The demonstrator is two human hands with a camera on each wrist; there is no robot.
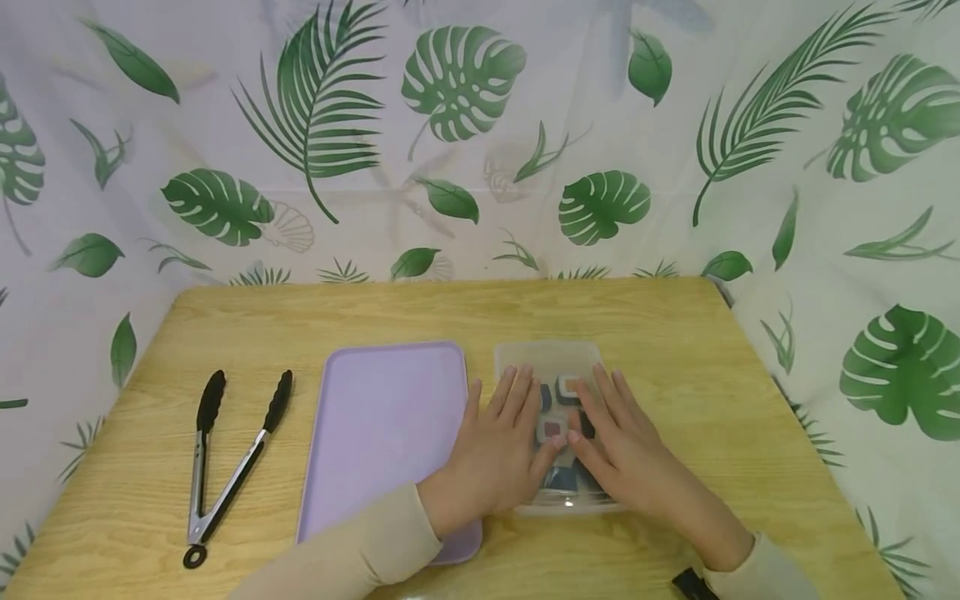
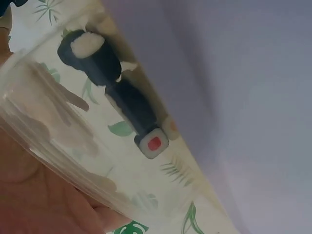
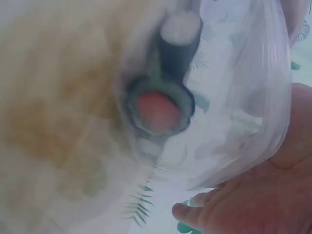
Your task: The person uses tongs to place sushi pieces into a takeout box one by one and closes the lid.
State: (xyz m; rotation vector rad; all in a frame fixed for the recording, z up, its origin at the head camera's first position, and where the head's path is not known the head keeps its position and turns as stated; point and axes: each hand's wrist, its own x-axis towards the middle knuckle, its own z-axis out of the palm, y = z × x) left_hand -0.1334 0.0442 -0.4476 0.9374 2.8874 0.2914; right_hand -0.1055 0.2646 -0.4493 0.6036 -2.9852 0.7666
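Observation:
A clear, lidded plastic container holds several sushi rolls wrapped in dark seaweed. Flat on top of the lid, toward its left side, lies my left hand with its fingers straight and pointing away. My right hand rests on the right side of the lid, fingers also extended, the thumbs close together near the middle. Through the container's wall, the left wrist view shows a roll with a red centre. A roll with a pinkish-orange filling appears in the right wrist view.
A light purple tray lies just left of the container, partly under the left forearm. Farther left, metal tongs with black tips lie spread on the wooden table. A leaf-patterned cloth hangs behind and around the table.

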